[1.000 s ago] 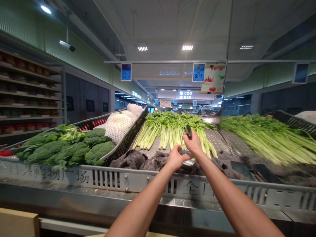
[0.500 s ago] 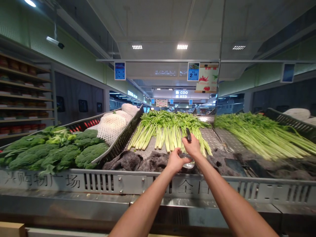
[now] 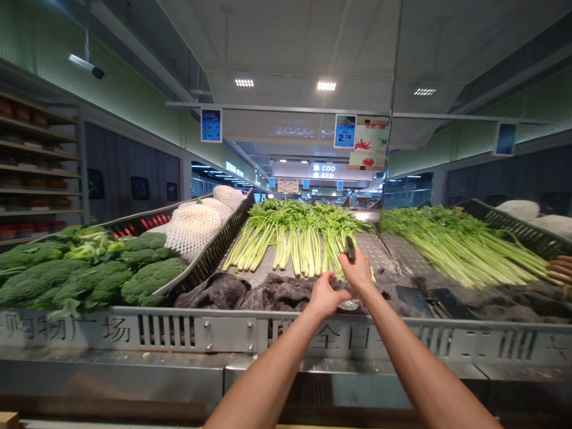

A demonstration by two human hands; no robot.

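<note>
Both of my hands are on a clear bottle [image 3: 349, 304] with a black top, which looks like a spray bottle. My right hand [image 3: 357, 271] is wrapped round its upper part, and the black top pokes out above the fingers. Lower down, my left hand [image 3: 326, 295] curls round the bottle's left side; its fingertips are partly hidden. The bottle is above the front of the display, before the cut ends of a spread of celery [image 3: 304, 244]. Much of the bottle is covered by my hands.
Broccoli [image 3: 152, 280] and net-wrapped white produce [image 3: 196, 226] lie to the left, beyond a black crate side [image 3: 214, 244]. Crumpled dark cloth [image 3: 268, 291] runs behind the grey front rail [image 3: 286, 330]. A mirror on the right reflects celery. Fingers [image 3: 560, 269] show at the right edge.
The view has turned slightly right, so the display appears further left. Both hands still hold the bottle, whose black top now looks more upright. Fingers have come into view at the right edge.
</note>
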